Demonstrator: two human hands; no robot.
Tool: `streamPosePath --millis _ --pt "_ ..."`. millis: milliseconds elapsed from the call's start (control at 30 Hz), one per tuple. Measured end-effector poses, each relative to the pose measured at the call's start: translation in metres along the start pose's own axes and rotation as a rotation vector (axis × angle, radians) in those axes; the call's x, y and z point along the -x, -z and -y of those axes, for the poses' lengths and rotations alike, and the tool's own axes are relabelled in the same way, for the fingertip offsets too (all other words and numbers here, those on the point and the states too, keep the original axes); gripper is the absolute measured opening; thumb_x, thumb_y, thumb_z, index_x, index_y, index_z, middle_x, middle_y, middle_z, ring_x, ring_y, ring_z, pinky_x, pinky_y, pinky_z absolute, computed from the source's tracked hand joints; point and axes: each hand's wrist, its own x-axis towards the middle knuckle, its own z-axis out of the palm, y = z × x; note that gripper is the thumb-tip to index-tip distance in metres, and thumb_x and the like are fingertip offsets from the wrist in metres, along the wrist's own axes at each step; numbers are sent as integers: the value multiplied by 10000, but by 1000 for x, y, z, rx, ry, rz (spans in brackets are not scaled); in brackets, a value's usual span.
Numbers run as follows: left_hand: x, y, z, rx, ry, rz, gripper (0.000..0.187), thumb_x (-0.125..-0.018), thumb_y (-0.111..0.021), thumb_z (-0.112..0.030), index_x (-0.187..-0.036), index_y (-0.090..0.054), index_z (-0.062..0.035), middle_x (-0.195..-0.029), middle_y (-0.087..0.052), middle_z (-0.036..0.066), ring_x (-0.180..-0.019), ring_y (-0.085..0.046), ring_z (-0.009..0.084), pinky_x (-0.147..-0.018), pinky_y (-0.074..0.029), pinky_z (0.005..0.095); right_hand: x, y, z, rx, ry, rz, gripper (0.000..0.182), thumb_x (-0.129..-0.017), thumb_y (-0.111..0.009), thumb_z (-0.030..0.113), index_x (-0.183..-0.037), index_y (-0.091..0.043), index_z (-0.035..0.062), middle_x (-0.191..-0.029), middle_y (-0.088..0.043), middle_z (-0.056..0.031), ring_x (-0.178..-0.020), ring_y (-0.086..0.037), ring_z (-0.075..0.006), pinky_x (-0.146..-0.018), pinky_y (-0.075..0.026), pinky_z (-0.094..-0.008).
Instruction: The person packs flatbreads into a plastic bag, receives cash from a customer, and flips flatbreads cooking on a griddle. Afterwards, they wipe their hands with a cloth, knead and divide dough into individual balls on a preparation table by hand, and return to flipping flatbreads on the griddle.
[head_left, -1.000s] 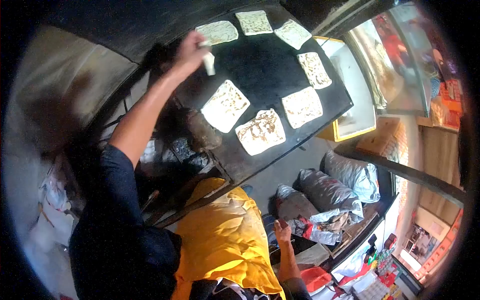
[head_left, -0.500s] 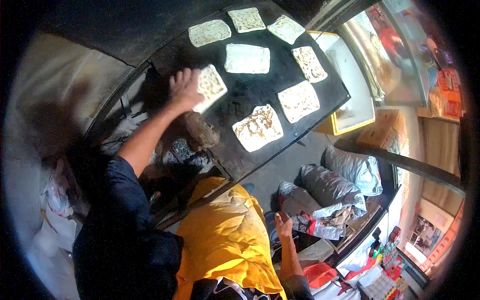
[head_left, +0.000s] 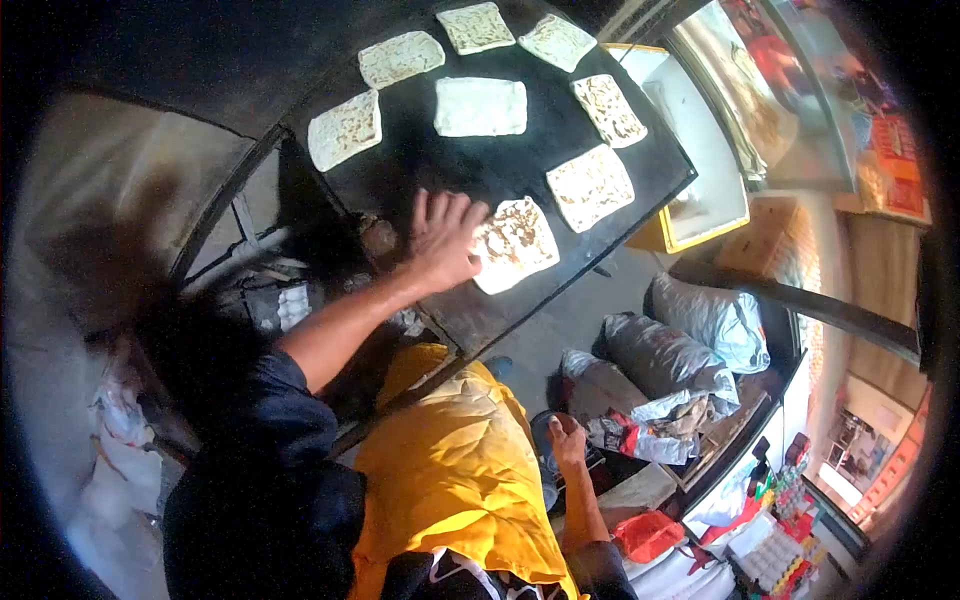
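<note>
Several square flatbreads with brown patches lie on a dark griddle [head_left: 400, 175]. My left hand [head_left: 445, 243] is over the griddle, fingers spread, its thumb side at the left edge of the nearest browned flatbread [head_left: 517, 246]. A paler flatbread [head_left: 481, 107] lies in the middle, and another browned one [head_left: 345, 131] is at the griddle's left side. Beside my yellow apron [head_left: 450, 460], my right hand [head_left: 567, 440] is low, with its fingers curled at the rim of a dark round container [head_left: 543, 432]; what they grip is hard to make out.
A white box with a yellow rim [head_left: 708, 245] stands right of the griddle. Silvery sacks [head_left: 668, 362] lie below it, near a dark bar [head_left: 800, 305]. A red bag [head_left: 648, 536] is at the lower right. Charcoal-dark clutter lies under the griddle's left edge.
My left hand has let go of the flatbread at the left and moved right and down to the nearest one. That left flatbread now lies flat, farther left on the griddle. The view has shifted slightly.
</note>
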Motion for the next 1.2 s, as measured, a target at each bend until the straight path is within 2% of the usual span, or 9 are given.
streamPosePath --millis 100,133,300,467,667,767,867,1167,1200 --pt "-11 17 40 -116 88 -87 791 -683 -799 -257 -1343 -388 -109 -1235 -406 133 -1231 -370 328 -1104 -181 591 -8 6 -12 -9 45 -11 368 -944 -625 193 -1206 -588 -63 -1066 -666 -125 -837 -645 -181 -720 -523 -305" --pt "-15 22 59 -121 129 -118 767 -668 -797 -255 -1322 -419 -124 -1223 -426 122 -1218 -386 326 -1101 -195 589 -3 3 -3 -61 64 -71 288 -936 -630 227 -1046 -649 -39 -863 -683 -90 -758 -629 -161 -702 -501 -320" --pt "-14 41 145 -247 226 -147 769 -644 -797 -264 -1319 -449 -144 -1226 -446 127 -1203 -405 332 -1086 -257 518 -8 10 -26 80 81 -61 304 -929 -640 208 -1080 -636 -57 -904 -686 -102 -767 -638 -176 -706 -511 -317" --pt "-22 1 230 173 530 -245 744 -767 -718 -322 -1409 -376 -168 -1422 -377 172 -1351 -308 373 -1089 -291 512 -14 9 -75 33 111 -113 316 -918 -658 204 -1088 -631 -62 -892 -674 -89 -710 -623 -158 -661 -514 -311" --pt "-27 29 188 185 359 24 708 -787 -669 -290 -1430 -383 -214 -1427 -425 123 -1353 -350 351 -1100 -283 499 0 12 -56 -59 56 -27 332 -933 -636 221 -1119 -624 -54 -951 -671 -97 -781 -628 -166 -691 -516 -309" --pt "-1 41 125 -130 268 -135 661 -795 -689 -261 -1394 -430 -151 -1303 -501 142 -1265 -435 338 -1082 -284 511 -1 14 -46 -85 12 -52 262 -936 -631 200 -1049 -650 -35 -871 -680 -83 -777 -616 -135 -716 -495 -298" --pt "20 26 80 -167 177 57 501 -788 -725 -270 -1237 -574 -107 -1246 -526 149 -1199 -480 346 -1038 -332 508 -9 16 -54 -17 80 -48 265 -934 -626 191 -1069 -641 -36 -876 -681 -88 -763 -620 -148 -710 -504 -308" --pt "36 13 -36 134 -70 -314 291 -872 -631 -145 -1132 -587 -22 -1085 -608 208 -1010 -599 382 -851 -489 455 -15 54 -81 -102 114 -89 324 -940 -629 206 -1134 -623 -52 -984 -694 -124 -813 -648 -166 -704 -538 -301" --pt "51 24 -76 404 71 -97 271 -861 -641 -137 -1104 -602 -22 -1061 -615 182 -958 -617 328 -820 -501 425 -25 59 -103 -97 134 -93 331 -938 -632 211 -1135 -621 -54 -1003 -694 -129 -828 -652 -169 -707 -539 -301"
